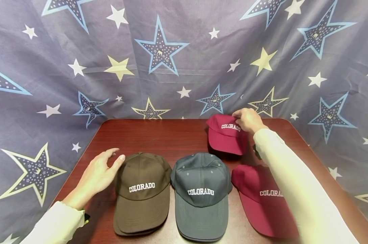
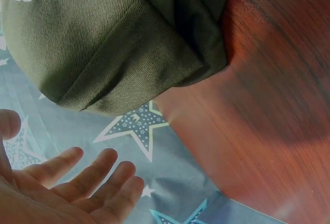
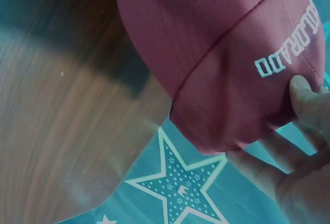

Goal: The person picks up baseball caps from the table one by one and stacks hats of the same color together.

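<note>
Right hand [image 1: 248, 120], upper right of centre in the head view, has its grip closed round the crown of the far maroon cap [image 1: 225, 134]: thumb pressed on the front panel beside the lettering, fingers curled behind the top. Cap sits at the back of the tabletop [image 1: 159, 135], brim pointing toward the bottom of the frame. Fabric is a deep wine-red twill with stitched panel seams; white block letters "COLORADO" arc across the front. In the right wrist view the cap [image 3: 216, 69] fills the upper right of the frame, its seam lines plain, with the thumb [image 3: 307, 98] resting at the end of the lettering. Left hand [image 1: 96, 176], lower left, hangs relaxed with fingers loosely spread, holding nothing, just beside the brown cap [image 1: 142, 191]; the left wrist view shows the palm [image 2: 67, 188] open below the olive-brown crown [image 2: 103, 44]. Front row, left to right: brown cap, grey-blue cap [image 1: 200, 195], second maroon cap [image 1: 257, 200], partly hidden under the white sleeve [image 1: 296, 189]. A star-printed cloth [image 1: 171, 51] hangs behind.
</note>
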Available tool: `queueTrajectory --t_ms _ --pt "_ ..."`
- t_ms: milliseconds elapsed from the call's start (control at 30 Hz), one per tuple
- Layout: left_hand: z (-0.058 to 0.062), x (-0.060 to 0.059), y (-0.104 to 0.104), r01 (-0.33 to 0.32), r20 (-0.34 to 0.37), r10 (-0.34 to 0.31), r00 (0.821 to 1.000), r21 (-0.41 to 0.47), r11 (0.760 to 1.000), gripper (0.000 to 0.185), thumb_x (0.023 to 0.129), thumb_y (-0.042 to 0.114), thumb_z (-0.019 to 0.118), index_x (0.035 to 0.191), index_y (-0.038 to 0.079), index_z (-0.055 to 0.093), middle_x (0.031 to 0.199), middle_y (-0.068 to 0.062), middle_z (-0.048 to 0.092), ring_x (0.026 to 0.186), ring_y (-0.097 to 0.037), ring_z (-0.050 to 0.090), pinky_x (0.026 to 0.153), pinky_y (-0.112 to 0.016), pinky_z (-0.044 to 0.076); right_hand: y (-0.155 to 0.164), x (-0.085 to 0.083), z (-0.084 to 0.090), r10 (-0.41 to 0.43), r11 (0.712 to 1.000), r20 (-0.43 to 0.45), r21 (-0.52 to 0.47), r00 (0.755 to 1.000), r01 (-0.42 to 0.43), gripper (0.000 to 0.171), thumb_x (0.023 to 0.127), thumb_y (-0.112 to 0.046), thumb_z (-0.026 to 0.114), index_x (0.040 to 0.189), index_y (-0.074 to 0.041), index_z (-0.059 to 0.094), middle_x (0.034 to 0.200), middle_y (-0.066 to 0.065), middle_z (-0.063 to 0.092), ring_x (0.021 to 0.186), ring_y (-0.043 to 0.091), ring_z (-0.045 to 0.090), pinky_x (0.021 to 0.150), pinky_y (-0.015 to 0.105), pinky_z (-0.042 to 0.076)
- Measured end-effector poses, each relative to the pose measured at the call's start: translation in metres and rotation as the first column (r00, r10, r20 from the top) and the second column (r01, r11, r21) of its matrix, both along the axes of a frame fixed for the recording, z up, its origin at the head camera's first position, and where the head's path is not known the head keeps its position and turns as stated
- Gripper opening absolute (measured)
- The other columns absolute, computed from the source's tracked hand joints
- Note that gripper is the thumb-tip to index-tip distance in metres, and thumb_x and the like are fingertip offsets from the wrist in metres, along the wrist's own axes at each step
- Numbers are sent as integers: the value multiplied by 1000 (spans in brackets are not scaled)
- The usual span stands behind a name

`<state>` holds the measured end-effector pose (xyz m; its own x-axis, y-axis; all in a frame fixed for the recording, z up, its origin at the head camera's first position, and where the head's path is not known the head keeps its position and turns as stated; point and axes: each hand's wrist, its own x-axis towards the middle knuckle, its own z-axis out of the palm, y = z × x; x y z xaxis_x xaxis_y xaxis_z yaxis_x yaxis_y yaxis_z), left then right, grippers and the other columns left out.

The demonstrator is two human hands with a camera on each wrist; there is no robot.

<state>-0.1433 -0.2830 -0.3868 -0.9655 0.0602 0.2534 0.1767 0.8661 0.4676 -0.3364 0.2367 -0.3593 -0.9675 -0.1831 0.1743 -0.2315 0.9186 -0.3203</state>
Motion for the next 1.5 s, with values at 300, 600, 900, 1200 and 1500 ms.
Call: queueTrajectory --t_ms 300,600,900,1200,1500 --pt "-2 0 -3 -7 -14 7 1000 0 1000 57 106 46 51 143 3 54 135 -26 60 124 -47 55 97 -64 43 13 15 21 56 998 -49 -26 997 -57 29 92 -3 69 120 -6 75 115 19 73 114 39 64 96 54 49" --pt "-4 -1 -6 -14 -9 14 1000 0 1000 58 106 47 50 144 4 53 135 -26 60 124 -47 55 96 -64 42 17 35 38 143 989 -126 -11 982 -145 26 90 1 70 115 -5 77 110 17 75 109 37 68 93 53 51" --pt "-4 1 -7 -11 -10 11 1000 7 1000 57 106 46 50 145 4 53 135 -25 60 121 -46 58 95 -63 44 28 60 52 191 980 -145 -29 971 -197 26 90 3 70 113 -5 77 106 14 77 101 32 70 87 49 52" --pt "-2 4 -8 -12 -11 12 1000 2 1000 57 107 46 50 145 4 53 136 -25 60 122 -47 57 95 -64 43 46 92 66 189 982 -174 23 966 -188 26 88 -1 77 111 -12 79 99 7 78 89 26 70 78 45 52" --pt "-4 5 -9 -10 -19 10 1000 2 1000 57 106 46 51 144 3 53 134 -26 61 120 -47 58 94 -64 43 59 119 70 239 971 -206 80 949 -226 28 84 1 80 110 -10 79 91 5 77 80 22 68 74 45 54"
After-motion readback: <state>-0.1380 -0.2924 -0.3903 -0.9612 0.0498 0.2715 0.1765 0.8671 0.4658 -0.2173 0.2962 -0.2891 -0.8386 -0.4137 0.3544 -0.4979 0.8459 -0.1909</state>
